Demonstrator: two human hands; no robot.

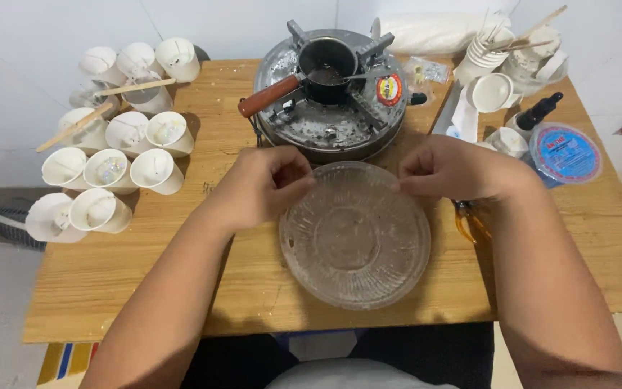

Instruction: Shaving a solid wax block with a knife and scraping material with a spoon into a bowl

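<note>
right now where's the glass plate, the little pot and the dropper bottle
glass plate (pixel 355 238), head view, on its ribbed centre
little pot (pixel 325 70), head view, on the dark inside of the bowl
dropper bottle (pixel 538 113), head view, on its dark body

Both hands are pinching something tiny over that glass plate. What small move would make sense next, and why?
Probably lower the pinched bit onto the glass plate. The left hand and right hand hover at its far rim, fingertips closed. What they hold is too small to tell.
</note>
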